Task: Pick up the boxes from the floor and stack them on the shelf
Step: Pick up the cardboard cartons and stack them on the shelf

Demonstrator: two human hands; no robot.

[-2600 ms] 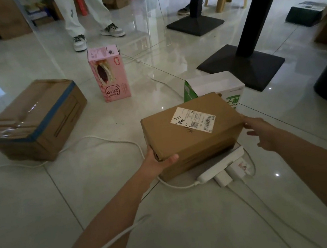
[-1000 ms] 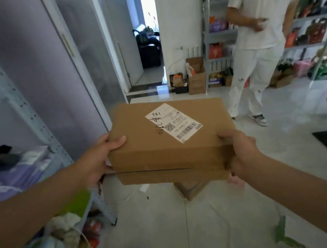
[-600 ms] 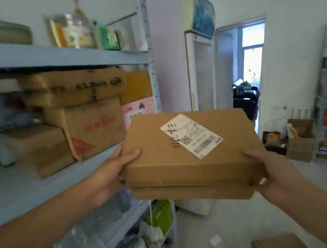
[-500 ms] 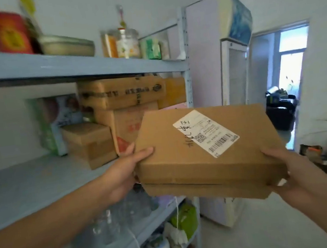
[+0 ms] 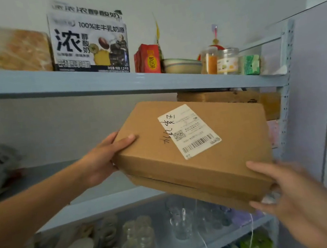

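Mid-task by my reading: the cardboard box (image 5: 193, 151) is off the floor and hanging in the air in front of the middle bay of the shelf (image 5: 106, 202), not yet resting on the board. Left hand (image 5: 100, 159) is gripping the box's left end, thumb lying flat on the top face, fingers going out of sight underneath. Right hand (image 5: 288, 196) is blurred but is clamping the near right corner, fingers wrapping the lower edge. Brown cartons (image 5: 227, 96) are sitting at the back right of the same bay, partly hidden behind the box, so some stacking looks done already. The floor is out of view, so I cannot tell how many boxes are waiting. Left to do: push in, set down or on top of those cartons, let go. Long axis is running across the view, far left to near right, right end dipping lower; the top face with its shipping label (image 5: 189, 130) is tipping toward the camera.
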